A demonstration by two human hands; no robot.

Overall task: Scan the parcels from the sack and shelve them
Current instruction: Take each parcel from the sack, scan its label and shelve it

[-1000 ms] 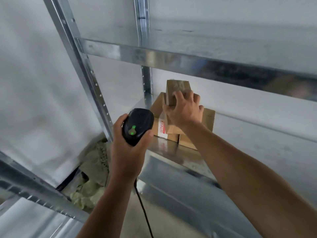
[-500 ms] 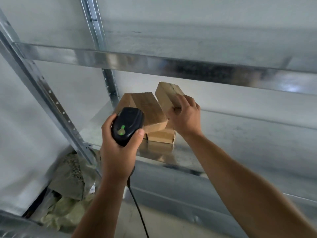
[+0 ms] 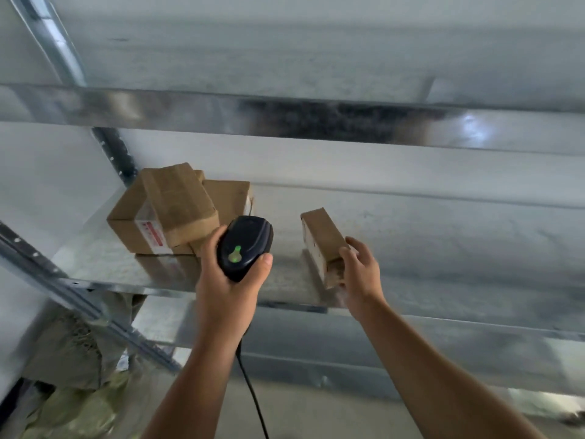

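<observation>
Two grips are working: the right grip (image 3: 361, 274) is curling loosely round the near end of a small parcel (image 3: 321, 239), which is resting on the shelf (image 3: 443, 255), apart from the stacked parcels (image 3: 177, 210) to its left. The left grip (image 3: 228, 289) is wrapping tightly round the scanner (image 3: 245, 248), whose green light is glowing. Shelving appears to be finishing; the next move, I judge, is calling for a clean release and a reach down to the sack (image 3: 72, 359).

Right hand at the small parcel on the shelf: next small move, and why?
Probably let go and draw the right hand back: the small parcel looks set down on the shelf, apart from the stack. Left hand holds the scanner. Whether the fingers grip the parcel is unclear.
</observation>
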